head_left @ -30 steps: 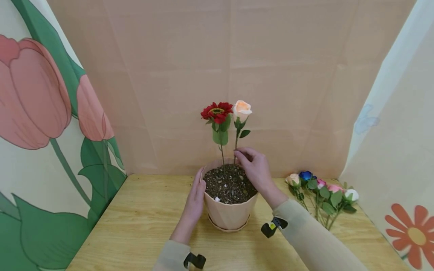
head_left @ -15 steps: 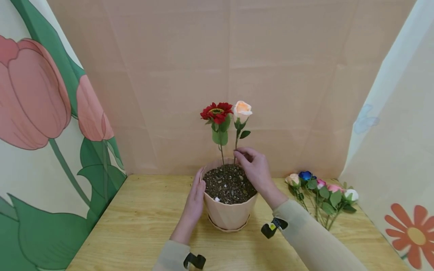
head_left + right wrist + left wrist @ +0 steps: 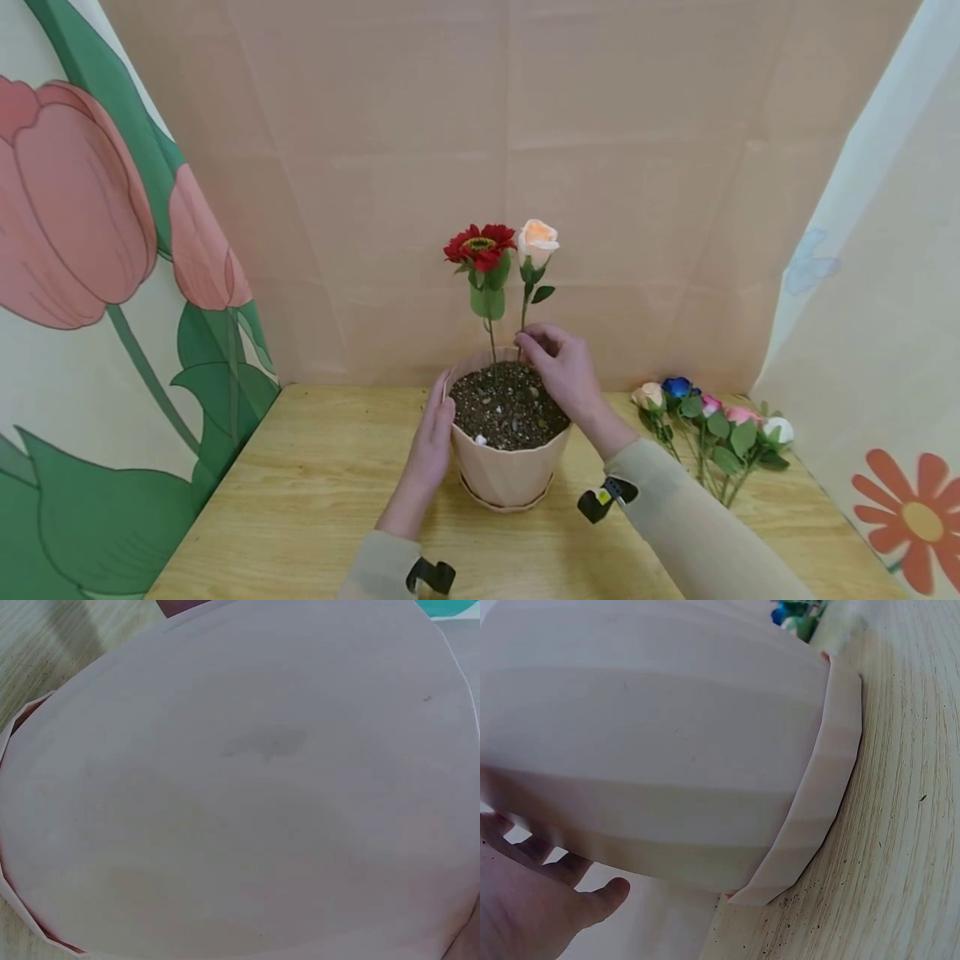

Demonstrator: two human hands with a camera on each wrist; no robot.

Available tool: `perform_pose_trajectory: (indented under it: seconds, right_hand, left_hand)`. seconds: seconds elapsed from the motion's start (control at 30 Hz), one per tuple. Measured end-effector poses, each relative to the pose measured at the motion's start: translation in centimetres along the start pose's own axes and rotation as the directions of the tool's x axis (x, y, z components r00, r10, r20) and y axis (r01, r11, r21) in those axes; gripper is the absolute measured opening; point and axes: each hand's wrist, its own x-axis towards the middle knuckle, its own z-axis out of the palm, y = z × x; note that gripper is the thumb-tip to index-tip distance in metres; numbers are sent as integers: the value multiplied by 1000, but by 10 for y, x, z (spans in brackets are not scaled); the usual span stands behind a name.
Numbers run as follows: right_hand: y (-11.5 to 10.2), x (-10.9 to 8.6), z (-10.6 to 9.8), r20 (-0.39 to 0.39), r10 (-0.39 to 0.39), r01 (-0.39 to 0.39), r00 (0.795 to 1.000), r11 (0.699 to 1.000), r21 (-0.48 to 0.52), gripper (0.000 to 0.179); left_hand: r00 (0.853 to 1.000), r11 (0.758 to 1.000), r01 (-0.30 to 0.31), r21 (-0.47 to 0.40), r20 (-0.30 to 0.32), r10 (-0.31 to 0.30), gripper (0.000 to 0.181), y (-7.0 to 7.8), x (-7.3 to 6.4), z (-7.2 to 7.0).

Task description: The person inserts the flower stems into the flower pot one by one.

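Note:
A pale pink flower pot filled with dark soil stands on its saucer. My left hand rests against the pot's left side, its fingers lying along the wall near the rim; the left wrist view also shows this hand at the pot's side. Above the soil, my right hand pinches the stem of a pale peach rose between thumb and fingers. The rose stands upright. Beside it, a red flower rises from the soil. The pot's wall fills most of the right wrist view.
Several artificial roses, among them blue, pink and white ones, lie on the wooden table to the right. A plain pinkish cloth hangs behind. Flower-printed panels flank the table. Soil specks dot the tabletop beside the saucer.

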Motion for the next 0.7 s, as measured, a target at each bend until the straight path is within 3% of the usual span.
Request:
perform_pose_trajectory:
  seconds: [0.7]
  right_hand:
    - [1, 2, 1, 15, 27, -27, 1000, 999, -22, 22]
  left_hand:
    - [1000, 1000, -2, 4, 2, 2, 55, -1, 0, 0]
